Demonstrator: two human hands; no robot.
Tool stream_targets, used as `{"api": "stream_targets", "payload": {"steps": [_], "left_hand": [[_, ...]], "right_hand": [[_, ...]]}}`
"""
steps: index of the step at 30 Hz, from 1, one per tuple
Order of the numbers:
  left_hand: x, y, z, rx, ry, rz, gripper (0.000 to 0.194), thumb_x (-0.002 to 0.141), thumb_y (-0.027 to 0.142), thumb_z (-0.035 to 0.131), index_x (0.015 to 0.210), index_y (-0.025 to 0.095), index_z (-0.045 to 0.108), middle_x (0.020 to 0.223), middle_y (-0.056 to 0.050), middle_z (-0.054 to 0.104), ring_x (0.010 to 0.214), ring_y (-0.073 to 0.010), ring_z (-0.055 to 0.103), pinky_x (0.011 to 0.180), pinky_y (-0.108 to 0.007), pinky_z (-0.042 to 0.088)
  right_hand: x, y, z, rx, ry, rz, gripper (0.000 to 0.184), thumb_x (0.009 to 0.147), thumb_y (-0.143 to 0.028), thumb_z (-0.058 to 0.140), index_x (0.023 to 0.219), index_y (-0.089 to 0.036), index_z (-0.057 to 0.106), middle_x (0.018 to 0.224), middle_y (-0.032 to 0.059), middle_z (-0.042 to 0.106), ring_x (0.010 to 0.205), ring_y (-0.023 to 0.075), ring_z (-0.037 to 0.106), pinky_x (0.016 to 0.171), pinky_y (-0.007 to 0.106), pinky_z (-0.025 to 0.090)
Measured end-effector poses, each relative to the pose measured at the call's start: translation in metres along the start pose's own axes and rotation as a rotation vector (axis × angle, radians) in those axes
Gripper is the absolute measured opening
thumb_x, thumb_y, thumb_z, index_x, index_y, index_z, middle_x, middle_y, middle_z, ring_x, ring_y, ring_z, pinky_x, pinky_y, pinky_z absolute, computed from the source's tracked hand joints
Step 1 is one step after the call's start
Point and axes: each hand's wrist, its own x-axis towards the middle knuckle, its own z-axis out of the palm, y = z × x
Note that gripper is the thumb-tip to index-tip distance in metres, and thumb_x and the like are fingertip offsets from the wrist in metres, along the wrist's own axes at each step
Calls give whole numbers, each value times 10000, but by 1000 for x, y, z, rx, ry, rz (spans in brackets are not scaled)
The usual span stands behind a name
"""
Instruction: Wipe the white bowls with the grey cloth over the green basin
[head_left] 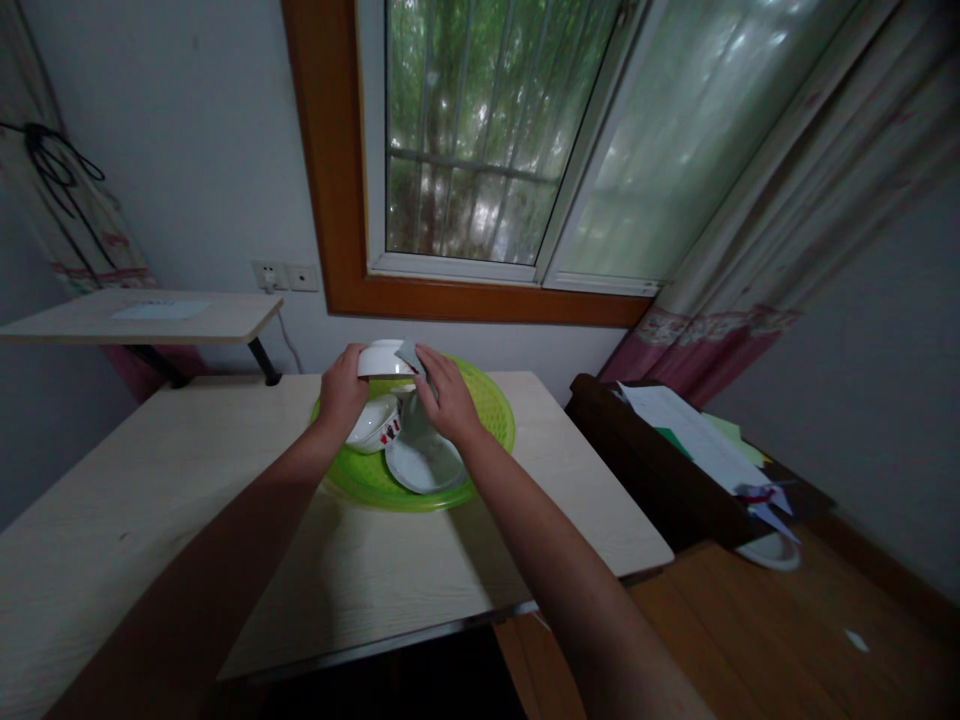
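A white bowl (381,361), tilted with its base upward, is held over the green plastic basket (491,410). My left hand (344,388) grips its left side. My right hand (448,396) is closed on a grey cloth (409,354) pressed against the bowl's right side. Below, inside the basket, sits another white bowl (373,424) with a red and dark pattern on its outside. Beside it lies a pale plate or shallow dish (424,459), partly hidden by my right hand.
The basket stands on a light wooden table (405,580). A small raised shelf (142,315) with a paper on it is at the left. Right of the table, a dark brown piece of furniture (637,440) holds papers (690,435). A window (487,140) and curtains are behind.
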Motion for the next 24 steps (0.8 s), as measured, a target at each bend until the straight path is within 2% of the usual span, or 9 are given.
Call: {"api": "stream_targets", "payload": {"steps": [5, 9, 12, 15, 20, 24], "left_hand": [[1, 0, 2, 9, -16, 43, 400, 834, 91, 474, 1191, 205, 614, 1138, -92, 712, 1047, -250, 661, 927, -354, 498], [0, 0, 3, 15, -39, 60, 404, 837, 94, 469, 1202, 204, 604, 1157, -103, 704, 1072, -255, 654, 941, -357, 492], [0, 2, 2, 2, -42, 62, 390, 836, 103, 482, 1194, 204, 602, 1155, -107, 700, 1079, -256, 654, 945, -355, 490], [0, 2, 2, 30, -24, 23, 381, 839, 112, 489, 1189, 209, 602, 1130, -99, 705, 1053, -257, 662, 927, -356, 496], [2, -1, 2, 56, 24, -37, 418, 818, 80, 465, 1192, 207, 600, 1103, -95, 713, 1028, -258, 664, 906, -354, 504], [2, -2, 1, 44, 38, -38, 427, 805, 77, 462, 1188, 207, 601, 1086, -88, 718, 1012, -247, 664, 904, -347, 507]], "right_hand": [[1, -8, -2, -59, -55, -134, 536, 1023, -309, 467, 1553, -251, 408, 1564, 110, 468, 1461, 247, 417, 1231, 507, 349], [1, -12, -2, -110, -121, -241, 523, 1003, -310, 504, 1520, -250, 458, 1566, 110, 461, 1519, 272, 330, 1235, 552, 339], [2, -14, -2, -149, -130, -273, 500, 1004, -316, 506, 1496, -231, 493, 1577, 110, 452, 1536, 273, 301, 1242, 537, 337], [3, -16, -2, -186, -91, -231, 477, 1008, -294, 489, 1479, -224, 518, 1556, 107, 483, 1505, 262, 361, 1233, 507, 362], [3, -9, -1, -210, 29, -75, 454, 1011, -255, 457, 1450, -197, 557, 1474, 120, 570, 1376, 248, 513, 1189, 450, 428], [1, -2, 1, -177, 44, 38, 450, 1028, -281, 424, 1435, -157, 569, 1441, 146, 596, 1334, 251, 555, 1178, 429, 444]]}}
